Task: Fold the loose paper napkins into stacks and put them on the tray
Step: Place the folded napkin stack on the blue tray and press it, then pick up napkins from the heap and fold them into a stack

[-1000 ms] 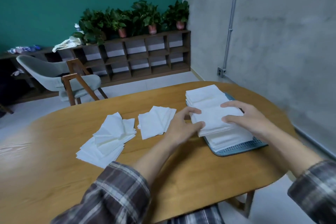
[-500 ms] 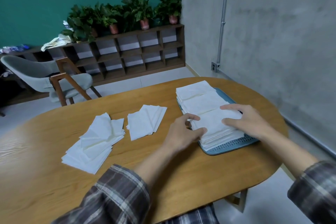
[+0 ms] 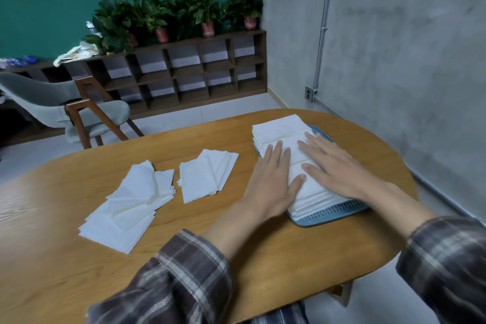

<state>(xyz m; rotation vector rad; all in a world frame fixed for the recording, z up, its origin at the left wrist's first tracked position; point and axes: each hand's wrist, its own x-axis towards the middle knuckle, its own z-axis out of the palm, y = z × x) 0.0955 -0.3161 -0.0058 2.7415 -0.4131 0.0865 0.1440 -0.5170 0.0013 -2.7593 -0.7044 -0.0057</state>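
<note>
A blue perforated tray (image 3: 332,214) lies on the right part of the wooden table (image 3: 79,271). Stacks of folded white napkins (image 3: 278,127) fill it. My left hand (image 3: 271,179) lies flat with straight fingers on the left side of the near stack. My right hand (image 3: 334,166) presses flat on top of the same stack. A small fanned pile of napkins (image 3: 207,175) lies left of the tray. A bigger loose pile of napkins (image 3: 131,205) sits further left.
A grey chair with a wooden frame (image 3: 65,108) stands beyond the table on the left. A low dark shelf unit (image 3: 184,71) with potted plants (image 3: 207,13) runs along the green wall. A grey concrete wall (image 3: 394,47) is close on the right.
Both hands went from gripping the near stack at its sides with curled fingers to lying flat on it with straight fingers. The stack now rests on the tray.
</note>
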